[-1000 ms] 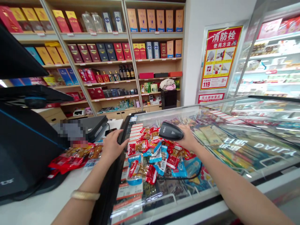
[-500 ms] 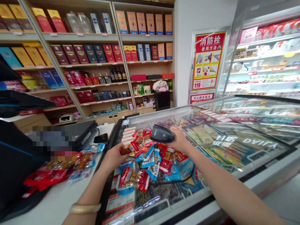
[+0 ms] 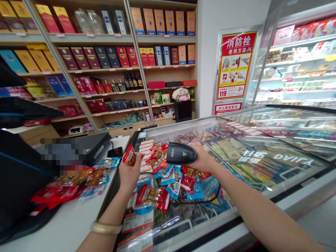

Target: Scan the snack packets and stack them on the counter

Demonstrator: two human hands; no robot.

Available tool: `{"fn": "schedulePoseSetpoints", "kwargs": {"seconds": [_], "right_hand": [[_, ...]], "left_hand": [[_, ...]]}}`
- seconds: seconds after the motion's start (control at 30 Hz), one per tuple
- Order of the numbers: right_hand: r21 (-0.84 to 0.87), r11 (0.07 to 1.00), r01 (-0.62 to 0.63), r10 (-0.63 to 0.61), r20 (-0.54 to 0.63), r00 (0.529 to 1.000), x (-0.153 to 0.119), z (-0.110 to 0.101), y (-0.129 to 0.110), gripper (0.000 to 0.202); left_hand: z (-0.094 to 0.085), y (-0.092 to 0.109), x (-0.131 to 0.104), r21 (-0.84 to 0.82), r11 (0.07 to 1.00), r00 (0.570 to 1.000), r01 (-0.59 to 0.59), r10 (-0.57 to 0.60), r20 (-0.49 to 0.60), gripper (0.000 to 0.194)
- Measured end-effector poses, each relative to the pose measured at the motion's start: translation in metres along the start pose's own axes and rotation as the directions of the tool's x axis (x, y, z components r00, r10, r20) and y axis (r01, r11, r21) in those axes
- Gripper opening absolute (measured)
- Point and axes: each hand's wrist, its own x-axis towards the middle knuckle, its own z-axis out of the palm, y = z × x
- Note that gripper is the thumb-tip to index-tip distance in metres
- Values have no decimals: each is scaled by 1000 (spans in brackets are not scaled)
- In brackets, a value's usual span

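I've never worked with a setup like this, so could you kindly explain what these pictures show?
There is no robot: these are a person's two bare hands, seen by a camera worn on the head, looking forward and down. The left hand holds a small red snack packet; the right hand holds what looks like a black barcode scanner. A loose pile of red and blue packets lies on a glass-topped case. More packets lie on the white counter.

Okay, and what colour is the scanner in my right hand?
The scanner is black, clearest in the head view.
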Motion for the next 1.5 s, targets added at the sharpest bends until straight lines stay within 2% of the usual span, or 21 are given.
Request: {"fn": "schedulePoseSetpoints", "kwargs": {"seconds": [0.1,0.23,0.53,0.67,0.73,0.8,0.9,1.03,1.1,1.17,1.23,1.33,1.43,1.5], "right_hand": [[-47,999,-11,11,12,1000,0,1,-4,32],[-62,998,-17,18,21,1000,0,1,-6,29],[-49,999,-13,14,16,1000,-1,2,-5,30],[-68,998,-17,16,-22,1000,-2,3,-1,30],[-83,996,-29,24,-63,998,-3,3,4,31],[-80,996,-35,25,-118,993,-4,2,10,32],[-21,998,-66,62,-181,981,-5,0,17,39],[8,992,-129,128,-196,972,-5,-2,21,39],[-1,989,-149,146,-192,971,-5,-2,22,37],[-6,988,-153,149,-200,968,-5,-1,24,36],[-8,988,-153,148,-207,967,-5,-1,27,36],[-5,988,-155,151,-207,967,-5,0,30,34],[-1,985,-171,167,-202,965,-4,-1,32,32],[-1,983,-183,179,-198,964,-4,-1,33,33]], "left_hand": [[2,-4,-1,45,998,999,-47,46,20,40],[2,-9,-1,73,996,997,-56,52,57,40],[4,-4,-2,76,995,996,-69,65,54,37],[4,-3,-2,82,996,998,-45,41,49,35],[-3,-2,2,98,995,999,-30,26,37,35],[-18,0,12,171,985,1000,-22,23,-5,31],[-60,3,35,400,916,995,-25,63,-82,26],[-136,4,69,723,690,983,-24,147,-107,30],[-169,2,81,818,573,986,51,99,-131,30],[-192,-1,88,859,495,984,130,39,-172,31],[-205,-6,90,872,460,981,169,5,-193,36],[-213,-16,89,895,428,990,125,4,-140,44],[-206,-19,85,907,418,984,59,126,-122,46],[-190,-15,78,890,454,970,-27,226,-86,47]]}}
